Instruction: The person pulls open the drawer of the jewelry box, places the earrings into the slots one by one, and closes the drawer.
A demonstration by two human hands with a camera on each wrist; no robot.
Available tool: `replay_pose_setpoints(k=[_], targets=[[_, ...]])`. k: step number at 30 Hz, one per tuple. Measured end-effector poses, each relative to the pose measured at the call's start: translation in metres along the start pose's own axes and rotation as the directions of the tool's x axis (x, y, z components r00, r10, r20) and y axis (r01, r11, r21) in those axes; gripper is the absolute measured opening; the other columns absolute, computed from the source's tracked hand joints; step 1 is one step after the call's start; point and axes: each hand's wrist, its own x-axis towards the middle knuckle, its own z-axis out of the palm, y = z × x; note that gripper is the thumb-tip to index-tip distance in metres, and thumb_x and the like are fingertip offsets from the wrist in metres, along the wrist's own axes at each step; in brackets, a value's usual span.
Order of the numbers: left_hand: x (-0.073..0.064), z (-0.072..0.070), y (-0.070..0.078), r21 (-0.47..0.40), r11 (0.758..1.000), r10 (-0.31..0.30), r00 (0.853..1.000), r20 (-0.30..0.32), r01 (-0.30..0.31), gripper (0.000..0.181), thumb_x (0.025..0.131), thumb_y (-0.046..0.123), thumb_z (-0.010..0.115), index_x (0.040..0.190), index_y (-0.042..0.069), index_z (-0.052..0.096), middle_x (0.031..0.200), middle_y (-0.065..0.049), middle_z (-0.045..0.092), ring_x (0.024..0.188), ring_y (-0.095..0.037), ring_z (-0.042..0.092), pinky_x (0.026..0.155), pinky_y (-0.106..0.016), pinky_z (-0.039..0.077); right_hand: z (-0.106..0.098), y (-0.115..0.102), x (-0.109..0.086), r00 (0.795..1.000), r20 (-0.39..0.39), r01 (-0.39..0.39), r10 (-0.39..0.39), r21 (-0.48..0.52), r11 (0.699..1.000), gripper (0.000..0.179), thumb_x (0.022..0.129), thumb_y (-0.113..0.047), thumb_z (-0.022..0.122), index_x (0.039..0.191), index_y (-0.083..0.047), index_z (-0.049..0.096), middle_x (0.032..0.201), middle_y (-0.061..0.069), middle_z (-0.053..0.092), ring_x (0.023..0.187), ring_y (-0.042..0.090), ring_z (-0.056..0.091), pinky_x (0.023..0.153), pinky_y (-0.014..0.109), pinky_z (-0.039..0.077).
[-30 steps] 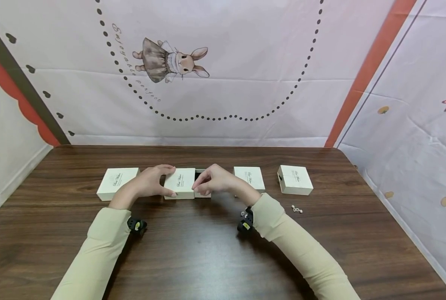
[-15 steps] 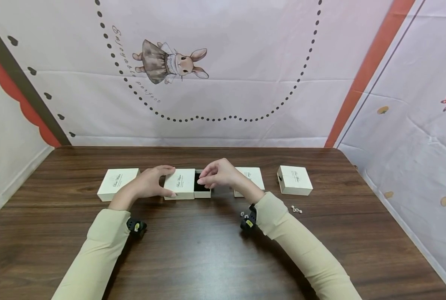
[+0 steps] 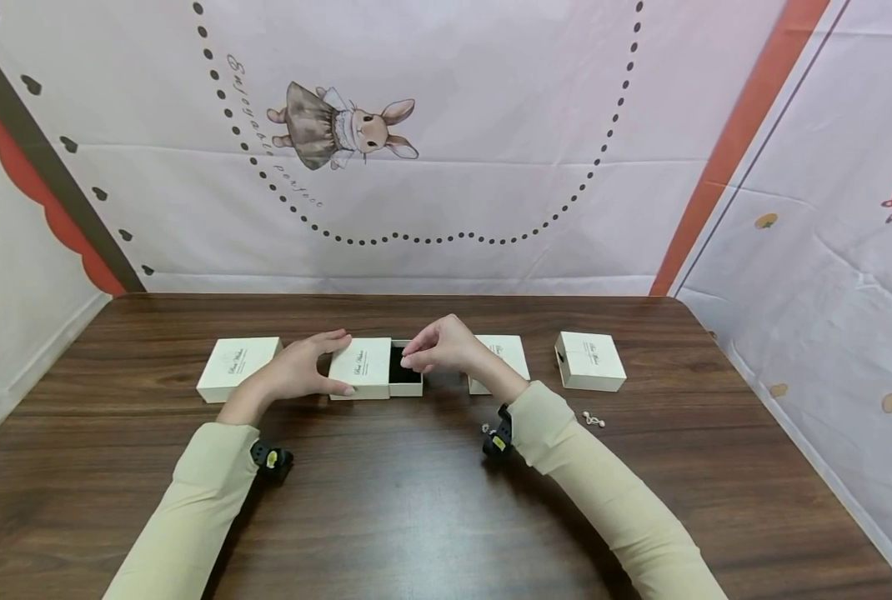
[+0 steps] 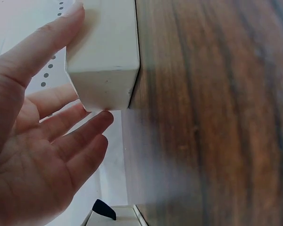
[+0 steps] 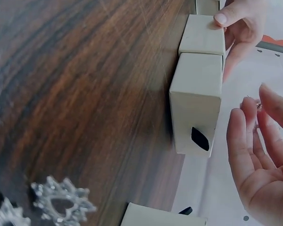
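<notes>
A cream drawer-style jewelry box (image 3: 360,367) lies on the table with its drawer (image 3: 405,389) slid partly out to the right, showing black lining. My left hand (image 3: 302,367) grips the box's sleeve, thumb on the near side and fingers reaching round the far side. Over the drawer, my right hand (image 3: 442,346) pinches a tiny shiny silver piece (image 5: 259,106) between thumb and fingertip; most of it is hidden by the fingers. Silver crystal earrings (image 5: 63,202) with toothed outlines lie on the table below the right wrist.
Similar cream boxes stand in the row: one at left (image 3: 238,367), one behind the right forearm (image 3: 508,354), one at far right (image 3: 591,361). A small pair of white-and-silver earrings (image 3: 593,419) lies before the rightmost box. A printed cloth (image 3: 491,192) hangs behind the wooden table (image 3: 386,500).
My right hand has lifted from the drawer's front edge and shifted slightly right and back, uncovering the black lining. My left hand stays on the box.
</notes>
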Motion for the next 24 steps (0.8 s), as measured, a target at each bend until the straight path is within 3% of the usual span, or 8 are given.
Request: replay_pose_setpoints(k=[5,8,12,24], targets=[[0.0,0.0,-0.001,-0.013,1.0,0.007,1.0,0.001,-0.007,0.088,0.073,0.046,0.072,0.138,0.0,0.035,0.146,-0.02,0.025,0.13,-0.042,0.026,0.097,-0.058,0.03,0.001,0.0,0.002,1.0,0.007,0.012,-0.012,-0.018,1.0,0.018,0.076,-0.007,0.072,0.091,0.003,0.07,0.079,0.012,0.07,0.063,0.017,0.066,0.067,0.039,0.054],[0.0,0.0,-0.001,-0.013,1.0,0.008,1.0,0.003,-0.008,0.087,0.074,0.046,0.071,0.138,0.0,0.035,0.146,-0.02,0.026,0.13,-0.042,0.026,0.097,-0.058,0.03,0.003,-0.001,0.004,1.0,-0.001,0.011,-0.011,-0.086,0.996,0.021,0.075,-0.006,0.073,0.095,0.002,0.07,0.079,0.011,0.07,0.061,0.016,0.066,0.064,0.036,0.055],[0.0,-0.001,0.001,-0.005,1.0,-0.004,1.0,0.006,0.004,0.087,0.074,0.045,0.072,0.138,0.0,0.035,0.146,-0.021,0.026,0.13,-0.042,0.026,0.097,-0.057,0.03,0.005,-0.001,0.007,1.0,-0.013,0.001,-0.004,-0.193,0.981,0.015,0.075,-0.009,0.074,0.088,-0.002,0.072,0.075,0.006,0.07,0.059,0.012,0.066,0.061,0.031,0.054],[0.001,0.0,-0.001,-0.005,1.0,-0.013,1.0,0.022,0.013,0.088,0.074,0.048,0.07,0.139,0.0,0.034,0.145,-0.023,0.025,0.13,-0.044,0.025,0.098,-0.058,0.029,0.011,-0.003,0.008,1.0,0.016,0.003,0.002,-0.305,0.952,0.007,0.074,-0.005,0.074,0.081,-0.003,0.072,0.069,0.004,0.069,0.049,0.013,0.061,0.052,0.028,0.053]])
